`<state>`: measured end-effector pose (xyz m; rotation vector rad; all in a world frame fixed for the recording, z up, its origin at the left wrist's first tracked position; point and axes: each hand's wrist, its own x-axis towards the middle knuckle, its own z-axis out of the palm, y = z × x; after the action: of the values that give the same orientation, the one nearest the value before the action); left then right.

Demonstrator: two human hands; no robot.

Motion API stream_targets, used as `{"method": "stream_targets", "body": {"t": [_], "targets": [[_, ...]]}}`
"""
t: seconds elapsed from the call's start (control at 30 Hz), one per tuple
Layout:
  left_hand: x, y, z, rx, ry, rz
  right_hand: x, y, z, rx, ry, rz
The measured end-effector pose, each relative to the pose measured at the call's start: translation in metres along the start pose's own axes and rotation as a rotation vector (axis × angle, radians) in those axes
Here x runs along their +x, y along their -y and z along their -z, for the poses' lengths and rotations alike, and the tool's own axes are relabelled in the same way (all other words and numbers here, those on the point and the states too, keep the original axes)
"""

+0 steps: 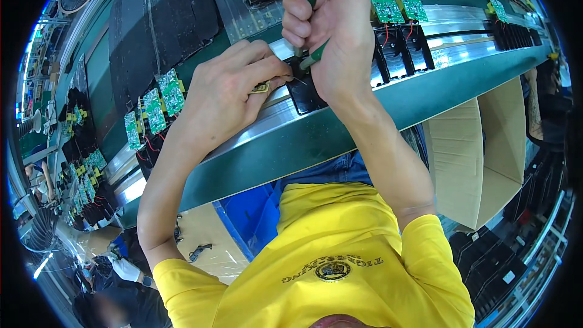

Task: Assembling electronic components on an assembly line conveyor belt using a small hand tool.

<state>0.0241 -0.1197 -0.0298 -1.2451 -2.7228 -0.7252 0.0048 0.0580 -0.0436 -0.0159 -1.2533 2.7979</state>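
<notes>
My right hand is closed round green-handled pliers, whose jaws point down at a black plastic case. My left hand has thumb and fingers pressed together at the case's left side. A thin wire end shows by those fingertips, but what they pinch is mostly hidden. Under the left palm a small yellow part peeks out. The case lies on a shiny metal rail along the green bench edge.
Green circuit boards with black cases stand along the rail at left; more circuit boards sit at right. Black sheets lie behind. Below the bench are an open cardboard box and a blue bin. A co-worker is at lower left.
</notes>
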Motion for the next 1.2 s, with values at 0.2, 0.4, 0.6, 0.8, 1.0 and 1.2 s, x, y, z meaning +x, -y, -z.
{"method": "stream_targets", "body": {"t": [0.2, 0.4, 0.6, 0.8, 1.0, 1.2], "targets": [[0.001, -0.009, -0.001, 0.007, -0.032, 0.053, 0.000, 0.003, -0.001, -0.088, 0.014, 0.021], [0.004, -0.029, 0.004, 0.012, -0.061, 0.089, -0.004, 0.025, 0.009, -0.132, 0.151, 0.176], [-0.001, -0.035, -0.007, -0.030, -0.172, 0.186, -0.080, 0.098, 0.033, -1.264, 0.187, 0.548], [0.002, -0.033, -0.021, -0.037, -0.256, 0.206, -0.102, 0.068, 0.063, -1.720, 0.211, 0.554], [0.008, -0.037, -0.026, -0.057, -0.254, 0.305, -0.104, 0.061, 0.069, -1.710, 0.208, 0.548], [0.011, -0.037, -0.029, -0.048, -0.257, 0.288, -0.104, 0.059, 0.070, -1.699, 0.202, 0.565]]}}
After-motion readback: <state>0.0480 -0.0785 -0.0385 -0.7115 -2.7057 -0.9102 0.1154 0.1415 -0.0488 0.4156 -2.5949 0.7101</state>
